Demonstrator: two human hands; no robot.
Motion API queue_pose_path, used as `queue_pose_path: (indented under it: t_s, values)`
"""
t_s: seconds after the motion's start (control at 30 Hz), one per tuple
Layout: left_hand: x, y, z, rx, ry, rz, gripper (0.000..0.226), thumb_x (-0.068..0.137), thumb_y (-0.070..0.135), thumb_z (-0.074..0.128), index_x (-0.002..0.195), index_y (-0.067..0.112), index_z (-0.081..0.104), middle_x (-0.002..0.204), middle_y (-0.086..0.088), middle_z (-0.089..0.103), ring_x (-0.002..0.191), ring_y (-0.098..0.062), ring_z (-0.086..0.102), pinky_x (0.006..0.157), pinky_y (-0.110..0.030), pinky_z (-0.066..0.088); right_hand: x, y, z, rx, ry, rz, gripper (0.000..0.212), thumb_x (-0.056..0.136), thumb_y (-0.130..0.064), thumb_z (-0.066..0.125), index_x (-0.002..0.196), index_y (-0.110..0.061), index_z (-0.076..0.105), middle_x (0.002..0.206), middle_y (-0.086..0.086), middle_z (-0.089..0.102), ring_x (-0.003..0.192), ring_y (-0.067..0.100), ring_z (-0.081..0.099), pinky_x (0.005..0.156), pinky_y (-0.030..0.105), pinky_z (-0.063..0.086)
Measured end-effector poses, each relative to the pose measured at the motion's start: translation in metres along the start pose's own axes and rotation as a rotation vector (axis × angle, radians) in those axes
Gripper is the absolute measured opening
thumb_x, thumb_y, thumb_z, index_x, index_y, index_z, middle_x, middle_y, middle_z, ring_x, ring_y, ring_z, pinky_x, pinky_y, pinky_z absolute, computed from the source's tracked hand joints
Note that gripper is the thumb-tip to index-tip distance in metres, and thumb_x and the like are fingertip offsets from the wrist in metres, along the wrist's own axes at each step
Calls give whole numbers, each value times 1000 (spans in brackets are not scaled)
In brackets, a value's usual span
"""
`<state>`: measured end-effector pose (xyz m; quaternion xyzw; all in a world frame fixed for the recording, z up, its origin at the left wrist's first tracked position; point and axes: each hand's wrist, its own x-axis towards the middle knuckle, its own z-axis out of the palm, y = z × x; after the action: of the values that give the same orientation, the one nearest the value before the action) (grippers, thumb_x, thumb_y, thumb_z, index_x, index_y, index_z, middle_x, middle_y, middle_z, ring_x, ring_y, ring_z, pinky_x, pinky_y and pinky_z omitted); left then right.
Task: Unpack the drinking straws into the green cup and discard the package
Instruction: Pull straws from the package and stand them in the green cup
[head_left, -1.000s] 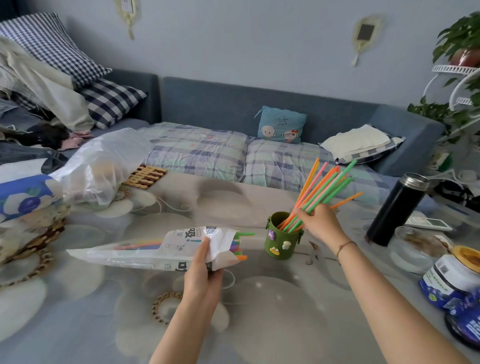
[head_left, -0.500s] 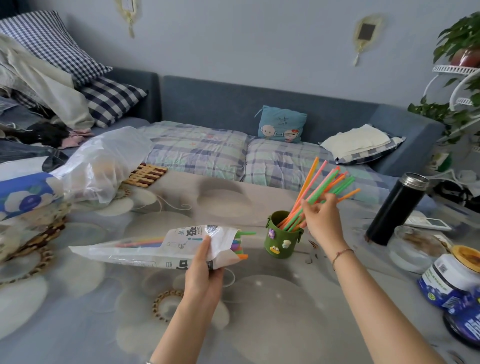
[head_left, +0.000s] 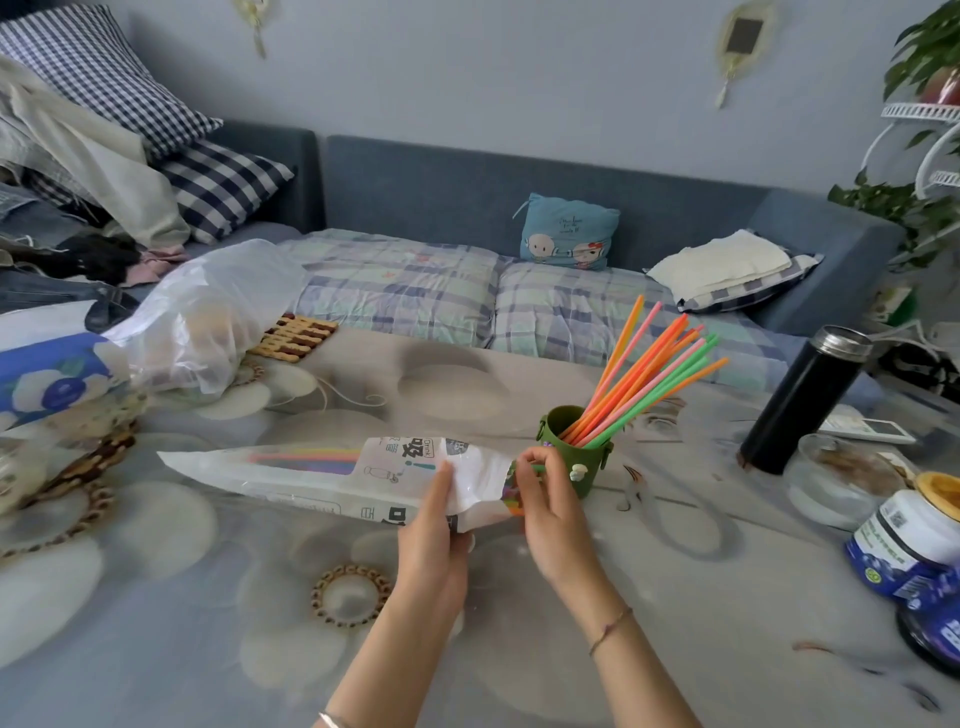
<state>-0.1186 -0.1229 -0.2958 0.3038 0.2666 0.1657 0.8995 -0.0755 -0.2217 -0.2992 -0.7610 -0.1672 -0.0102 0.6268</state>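
Fingers (head_left: 527, 461) of the right hand (head_left: 553, 514) seem to pinch straw ends (head_left: 511, 492) at the mouth of the straw package (head_left: 311, 475), gripped by the left hand (head_left: 431, 535) at frame centre beside the green cup (head_left: 595, 480), so draw them straight out, bag held level and firm.

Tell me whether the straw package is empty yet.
Not empty. Coloured straws show through the package, and more poke from its open end, where the right hand pinches them.
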Motion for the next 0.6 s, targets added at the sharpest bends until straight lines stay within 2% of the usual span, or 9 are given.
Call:
queue_pose_path:
  t_s: [0.07, 0.17, 0.2, 0.27, 0.33, 0.4, 0.47, 0.53, 0.6]
  values:
    - [-1, -2, 1, 2, -7, -2, 8, 95, 21, 57, 99, 17, 62, 83, -2, 70, 71, -15, 63, 46, -19, 46, -5, -1, 6, 44, 30, 2, 9, 97, -21, 43, 97, -14, 47, 84, -4, 59, 69, -9, 60, 65, 10, 46]
    - [-1, 0, 3, 17, -60, -2, 20, 97, 30, 53, 99, 13, 63, 84, -4, 72, 67, -15, 67, 45, -19, 50, -12, 0, 10, 108, 106, -26, 3, 94, -20, 50, 97, -19, 48, 84, -4, 62, 72, -3, 63, 68, 19, 48]
    - [0, 0, 2, 33, -82, 0, 24, 96, 34, 54, 102, 13, 64, 90, -6, 72, 72, -18, 67, 48, -21, 51, -13, 0, 10, 140, 119, -35, 6, 93, -20, 53, 97, -21, 49, 86, -2, 64, 74, 3, 64, 68, 24, 49]
    - [2, 0, 1, 67, -108, 3, 32, 93, 41, 56, 107, 13, 66, 103, -11, 71, 87, -24, 66, 63, -27, 54, -14, -2, 9, 216, 153, -42, 8, 91, -14, 56, 95, -18, 51, 84, -2, 66, 73, 6, 66, 65, 24, 51]
    - [1, 3, 1, 90, -91, 12, 36, 88, 46, 60, 103, 16, 69, 107, -13, 69, 92, -25, 61, 75, -34, 44, -12, -7, 5, 299, 190, -31, 10, 90, -5, 56, 89, -14, 53, 76, -2, 68, 68, 6, 67, 62, 20, 53]
    - [1, 6, 0, 67, -85, 36, 43, 85, 48, 60, 110, 13, 68, 112, -16, 68, 91, -25, 60, 74, -35, 44, -11, -9, 1, 337, 215, -20, 11, 89, -3, 56, 85, -12, 53, 74, 6, 67, 58, 6, 63, 55, 17, 49]
    - [4, 11, -3, -18, -112, 55, 44, 94, 39, 52, 124, 8, 59, 114, -17, 70, 87, -22, 70, 68, -31, 57, -9, -10, -5, 400, 251, 13, 9, 90, -2, 54, 84, -8, 51, 68, 11, 59, 43, 3, 47, 42, 14, 37]
    - [6, 16, -7, -85, -140, 66, 35, 100, 31, 46, 122, 7, 56, 100, -13, 73, 73, -16, 74, 54, -26, 58, -7, -13, -13, 483, 299, 72, 7, 92, -3, 52, 86, -6, 49, 65, 7, 55, 41, 4, 38, 37, 13, 29]
    - [6, 18, -7, -90, -144, 70, 33, 99, 28, 48, 123, 7, 57, 100, -11, 73, 70, -14, 75, 53, -25, 57, -5, -15, -19, 511, 325, 108, 4, 92, -8, 53, 89, -7, 51, 61, -2, 55, 44, 6, 37, 36, 14, 26]
